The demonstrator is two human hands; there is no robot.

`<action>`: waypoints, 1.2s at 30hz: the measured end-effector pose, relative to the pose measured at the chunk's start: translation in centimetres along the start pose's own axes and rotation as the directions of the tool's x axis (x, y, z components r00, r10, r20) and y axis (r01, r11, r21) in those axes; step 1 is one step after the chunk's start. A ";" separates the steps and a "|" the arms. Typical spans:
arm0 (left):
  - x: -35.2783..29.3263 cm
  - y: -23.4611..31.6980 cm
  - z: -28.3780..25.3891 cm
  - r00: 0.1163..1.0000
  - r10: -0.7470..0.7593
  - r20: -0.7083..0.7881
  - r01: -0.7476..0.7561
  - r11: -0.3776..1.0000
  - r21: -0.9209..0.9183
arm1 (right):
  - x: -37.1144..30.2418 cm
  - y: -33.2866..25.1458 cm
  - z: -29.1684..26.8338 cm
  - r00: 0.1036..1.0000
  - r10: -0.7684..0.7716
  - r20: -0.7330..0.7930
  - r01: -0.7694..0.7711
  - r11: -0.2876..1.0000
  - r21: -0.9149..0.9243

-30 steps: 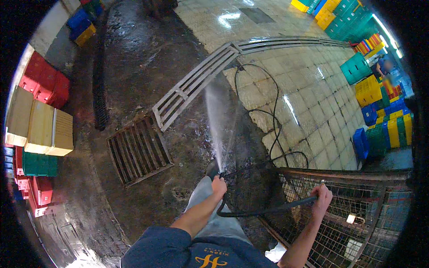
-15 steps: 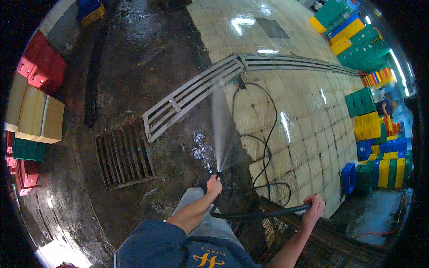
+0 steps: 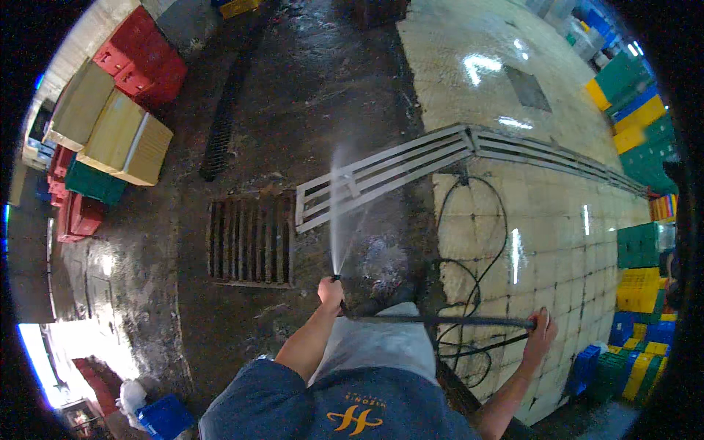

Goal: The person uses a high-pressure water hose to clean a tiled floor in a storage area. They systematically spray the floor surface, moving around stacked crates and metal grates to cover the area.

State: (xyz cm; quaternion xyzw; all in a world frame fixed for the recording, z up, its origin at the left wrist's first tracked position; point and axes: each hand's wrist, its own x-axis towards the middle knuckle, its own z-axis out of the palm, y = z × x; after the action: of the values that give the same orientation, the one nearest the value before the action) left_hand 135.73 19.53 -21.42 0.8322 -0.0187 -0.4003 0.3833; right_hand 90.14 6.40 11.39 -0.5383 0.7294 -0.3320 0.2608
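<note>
My left hand (image 3: 331, 295) is closed around the black spray nozzle (image 3: 336, 279) of a hose in front of my body. A white fan of water (image 3: 336, 220) shoots forward from it across a pale slatted floor grating (image 3: 378, 182). From the nozzle, the black hose (image 3: 440, 320) runs nearly straight to the right, over my pale trousers. My right hand (image 3: 542, 330), held out to that side, has its fingers wrapped around the hose. More of the hose lies in loops on the tiles beyond.
A rusty drain grate (image 3: 251, 240) is set in the wet dark floor at left. Cream tiles (image 3: 546, 227) cover the right side. Red crates (image 3: 143, 62) and yellow bins (image 3: 117, 139) stand at left, stacked green crates (image 3: 636, 246) at right. A blue crate (image 3: 166, 416) is at lower left.
The view has turned left. The water jet has swung leftward over the slatted grating, toward the drain grate. The hose between my hands now runs straighter; both hands keep their hold.
</note>
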 end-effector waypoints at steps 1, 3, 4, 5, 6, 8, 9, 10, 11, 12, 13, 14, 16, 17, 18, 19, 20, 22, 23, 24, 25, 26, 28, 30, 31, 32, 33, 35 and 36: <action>0.2 0.9 -1.3 0.999 -0.035 0.005 0.035 0.997 -0.071 | 1.6 0.7 0.4 0.998 0.010 0.056 -0.008 0.999 -0.031; 0.9 3.2 -3.5 0.989 -0.044 -0.141 0.029 0.994 -0.106 | 4.5 1.9 3.4 0.846 -0.533 -0.025 0.490 0.795 -0.358; 1.0 4.3 -4.5 0.979 -0.017 -0.204 -0.011 0.991 -0.135 | 5.4 2.1 4.5 0.825 -0.565 -0.018 0.546 0.804 -0.233; 1.1 5.3 -5.5 0.965 -0.018 -0.263 -0.025 0.987 -0.160 | 6.2 2.2 5.7 0.843 -0.537 -0.028 0.513 0.819 -0.259; 1.0 6.2 -6.3 0.962 -0.022 -0.273 -0.025 0.985 -0.168 | 6.7 2.0 6.2 0.959 -0.284 0.020 0.284 0.959 -0.004; 0.7 7.5 -7.3 0.969 0.007 -0.245 -0.015 0.999 -0.029 | 8.7 1.5 7.2 0.986 -0.042 0.164 0.007 0.979 0.205; 0.6 7.9 -7.6 0.973 0.032 -0.230 -0.025 0.999 0.036 | 9.6 1.2 7.9 0.980 -0.058 0.188 0.021 0.981 0.194; 0.4 8.0 -8.0 0.977 -0.035 -0.209 0.052 0.996 0.072 | 10.5 1.0 8.7 0.980 -0.045 0.196 0.007 0.982 0.190; 0.2 7.9 -8.3 0.970 -0.049 -0.238 0.087 0.985 0.152 | 11.1 1.0 10.0 0.975 -0.123 0.184 0.071 0.962 0.263; 0.0 7.7 -8.7 0.963 -0.043 -0.265 0.106 0.968 0.229 | 11.5 0.9 11.4 0.974 -0.167 0.155 0.106 0.934 0.340; -0.1 7.4 -9.0 0.953 -0.056 -0.298 0.152 0.939 0.310 | 12.2 0.7 12.1 0.971 -0.134 0.198 0.045 0.917 0.396; -0.3 7.0 -9.2 0.923 -0.061 -0.380 0.186 0.935 0.302 | 12.9 0.4 12.8 0.971 -0.045 0.233 -0.056 0.909 0.413; -0.4 6.3 -9.7 0.910 -0.067 -0.409 0.178 0.955 0.238 | 14.2 -0.7 13.9 0.924 -0.100 0.370 -0.046 0.929 0.366; -0.5 6.0 -9.9 0.896 -0.106 -0.431 0.216 0.952 0.215 | 14.7 -1.5 14.4 0.901 -0.080 0.427 -0.063 0.949 0.310; -0.7 5.7 -9.9 0.878 -0.087 -0.471 0.194 0.964 0.183 | 15.3 -2.5 14.9 0.859 -0.147 0.491 -0.006 0.955 0.296; -0.8 5.4 -10.1 0.877 -0.026 -0.480 0.145 0.966 0.212 | 15.4 -3.4 15.5 0.829 -0.180 0.530 0.009 0.951 0.309; -0.9 5.1 -10.1 0.865 0.033 -0.502 0.102 0.965 0.240 | 15.7 -4.4 16.2 0.795 -0.215 0.567 0.027 0.946 0.322; -1.1 4.3 -10.3 0.883 0.016 -0.469 0.119 0.959 0.257 | 16.1 -6.4 17.7 0.747 -0.197 0.635 0.024 0.962 0.271; -1.3 3.8 -10.6 0.910 -0.059 -0.410 0.176 0.951 0.253 | 16.3 -7.3 18.5 0.730 -0.224 0.646 0.052 0.960 0.276; -1.3 3.3 -10.9 0.926 -0.094 -0.364 0.201 0.942 0.268 | 16.2 -8.2 19.3 0.715 -0.246 0.654 0.081 0.959 0.272; -1.2 2.9 -11.5 0.926 -0.139 -0.351 0.242 0.931 0.271 | 15.8 -9.0 19.9 0.706 -0.245 0.664 0.083 0.960 0.266; -0.8 2.5 -12.1 0.926 -0.136 -0.353 0.245 0.927 0.285 | 15.4 -10.0 20.2 0.703 -0.224 0.675 0.124 0.973 0.195; 0.0 1.8 -12.9 0.892 -0.111 -0.437 0.240 0.938 0.251 | 14.6 -11.8 21.1 0.695 -0.228 0.682 0.204 0.972 0.117; 1.7 1.7 -13.8 0.862 -0.059 -0.503 0.196 0.955 0.224 | 13.8 -13.7 22.2 0.666 -0.185 0.723 0.214 0.975 0.053; 2.3 1.6 -14.2 0.846 -0.040 -0.531 0.199 0.949 0.246 | 13.6 -14.7 22.9 0.647 -0.212 0.733 0.244 0.968 0.065; 2.5 1.6 -14.7 0.834 0.053 -0.550 0.103 0.963 0.248 | 13.1 -15.7 23.5 0.637 -0.210 0.742 0.249 0.967 0.060; 3.2 1.7 -15.5 0.869 -0.031 -0.493 0.119 0.982 0.148 | 12.9 -16.6 24.3 0.629 -0.208 0.749 0.251 0.966 0.058; 4.2 1.7 -17.1 0.918 -0.163 -0.361 0.175 0.985 0.001 | 12.9 -18.6 26.0 0.580 -0.226 0.782 0.286 0.956 0.065; 4.6 1.4 -18.1 0.924 -0.215 -0.315 0.208 0.977 -0.056 | 12.9 -19.5 26.9 0.556 -0.231 0.798 0.302 0.951 0.065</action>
State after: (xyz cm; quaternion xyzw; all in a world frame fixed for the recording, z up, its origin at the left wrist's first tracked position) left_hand 151.52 28.27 -16.54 0.8790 0.1375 -0.2995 0.3447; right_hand 118.29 -15.30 8.71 -0.7430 0.4581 -0.0628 0.4839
